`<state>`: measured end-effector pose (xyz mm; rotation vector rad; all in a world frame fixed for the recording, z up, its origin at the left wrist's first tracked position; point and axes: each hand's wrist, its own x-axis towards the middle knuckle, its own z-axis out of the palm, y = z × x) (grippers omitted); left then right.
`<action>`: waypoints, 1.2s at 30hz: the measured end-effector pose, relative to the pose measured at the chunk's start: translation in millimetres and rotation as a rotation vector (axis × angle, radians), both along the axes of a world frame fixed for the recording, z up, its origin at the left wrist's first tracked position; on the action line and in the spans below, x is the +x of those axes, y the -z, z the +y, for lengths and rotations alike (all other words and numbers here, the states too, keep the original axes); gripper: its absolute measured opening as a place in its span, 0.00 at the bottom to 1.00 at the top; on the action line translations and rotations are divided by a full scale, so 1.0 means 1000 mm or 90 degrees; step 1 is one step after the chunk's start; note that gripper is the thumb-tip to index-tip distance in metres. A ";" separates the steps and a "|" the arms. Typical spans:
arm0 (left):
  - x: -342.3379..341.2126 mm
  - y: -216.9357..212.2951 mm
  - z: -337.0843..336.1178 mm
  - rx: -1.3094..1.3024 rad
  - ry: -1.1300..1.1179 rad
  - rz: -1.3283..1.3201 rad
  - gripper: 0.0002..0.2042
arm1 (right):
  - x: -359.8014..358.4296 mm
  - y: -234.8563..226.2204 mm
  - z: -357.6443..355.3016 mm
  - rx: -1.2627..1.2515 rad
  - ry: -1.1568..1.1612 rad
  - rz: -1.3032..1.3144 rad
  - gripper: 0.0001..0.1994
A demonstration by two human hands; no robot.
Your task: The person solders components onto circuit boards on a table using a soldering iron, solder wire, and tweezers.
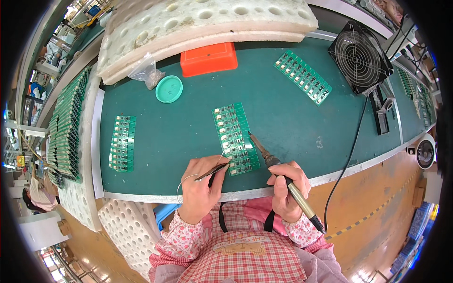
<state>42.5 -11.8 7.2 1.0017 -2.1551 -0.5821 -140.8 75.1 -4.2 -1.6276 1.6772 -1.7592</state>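
Observation:
A green circuit board panel (234,137) with rows of small parts lies on the green mat in front of me. My right hand (289,188) is closed round a soldering iron (298,197), its tip near the panel's right edge; I cannot tell whether it touches. In my left hand (202,186) is a pair of dark tweezers (212,171), pinched with the points at the panel's lower left edge. A thin pale wire (188,177), probably solder, also runs from the left fingers toward the panel.
Two more panels lie at the left (122,144) and far right (303,77). Toward the back are a red-orange box (209,59), a round green lid (169,89), a plastic bag (150,74) and white foam (207,23). A black fan (360,57) stands right, above the iron's cord (350,155).

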 end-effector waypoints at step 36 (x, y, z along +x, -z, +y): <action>-0.002 -0.002 0.001 0.013 -0.014 0.001 0.11 | -0.009 0.005 0.000 -0.114 -0.226 -0.105 0.08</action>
